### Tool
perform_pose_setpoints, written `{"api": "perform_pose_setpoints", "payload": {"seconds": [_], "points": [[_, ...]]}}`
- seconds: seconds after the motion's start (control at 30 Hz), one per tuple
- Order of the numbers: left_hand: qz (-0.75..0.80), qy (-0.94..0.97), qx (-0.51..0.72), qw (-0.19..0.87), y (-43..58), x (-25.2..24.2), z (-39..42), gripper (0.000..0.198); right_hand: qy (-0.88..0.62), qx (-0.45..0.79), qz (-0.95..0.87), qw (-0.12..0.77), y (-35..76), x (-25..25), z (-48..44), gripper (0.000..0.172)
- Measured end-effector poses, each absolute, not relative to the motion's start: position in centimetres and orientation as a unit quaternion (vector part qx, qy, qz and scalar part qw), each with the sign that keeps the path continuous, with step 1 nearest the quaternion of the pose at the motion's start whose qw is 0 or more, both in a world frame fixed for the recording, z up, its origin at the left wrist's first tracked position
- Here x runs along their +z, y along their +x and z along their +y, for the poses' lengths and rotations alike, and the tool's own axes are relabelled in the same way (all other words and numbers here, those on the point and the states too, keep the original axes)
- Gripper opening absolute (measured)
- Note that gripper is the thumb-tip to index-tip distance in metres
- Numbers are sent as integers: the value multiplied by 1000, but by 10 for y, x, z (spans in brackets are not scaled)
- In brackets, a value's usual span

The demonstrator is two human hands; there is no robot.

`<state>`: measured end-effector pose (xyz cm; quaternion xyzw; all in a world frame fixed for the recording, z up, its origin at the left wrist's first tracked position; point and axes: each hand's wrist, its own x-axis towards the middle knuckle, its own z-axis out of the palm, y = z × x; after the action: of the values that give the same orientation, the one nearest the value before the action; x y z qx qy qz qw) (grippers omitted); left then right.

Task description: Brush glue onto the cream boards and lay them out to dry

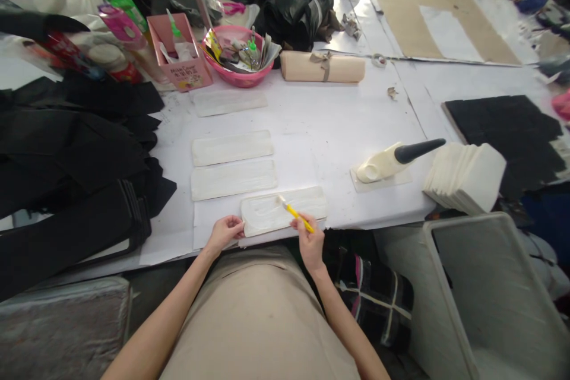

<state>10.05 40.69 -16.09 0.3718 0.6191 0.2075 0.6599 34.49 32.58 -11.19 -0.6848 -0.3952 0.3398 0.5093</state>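
Note:
My right hand [309, 240] grips a brush [294, 211] with a yellow handle. Its bristles rest on a pale rectangular panel [267, 214] with rounded corners, whose top looks wet and streaked. At the panel's left end, my left hand [227, 231] pinches the near corner between thumb and fingers. Beyond it lie two similar panels, a nearer one [234, 180] and a farther one [232, 148], both with a whitish coat. Farther back is another thin pale strip [231, 103]. To the right, a cream bottle with a black nozzle [378, 165] leans on a small pale sheet.
Black cut pieces [66, 148] are heaped at the left. A stack of white pieces [463, 177] and a black stack [503, 136] stand right. Behind are a pink basket [240, 78], a pink box [189, 74] and a tied beige roll [298, 67]. A grey bin [430, 261] is below right.

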Motion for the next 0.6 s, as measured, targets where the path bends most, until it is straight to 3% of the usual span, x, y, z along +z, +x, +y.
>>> {"api": "perform_pose_setpoints", "payload": {"seconds": [0.13,0.27,0.53,0.6], "points": [[617,371,209,661,101,-160,407,45,-620,455,-422,481,291,-120,328,24],[619,368,219,658,101,-162,405,44,-624,479,-372,494,295,-131,333,27],[622,363,230,655,103,-164,405,44,-778,191,-295,520,399,-121,319,34],[621,365,229,655,102,-164,405,44,-770,191,-322,516,392,-111,319,32]]}}
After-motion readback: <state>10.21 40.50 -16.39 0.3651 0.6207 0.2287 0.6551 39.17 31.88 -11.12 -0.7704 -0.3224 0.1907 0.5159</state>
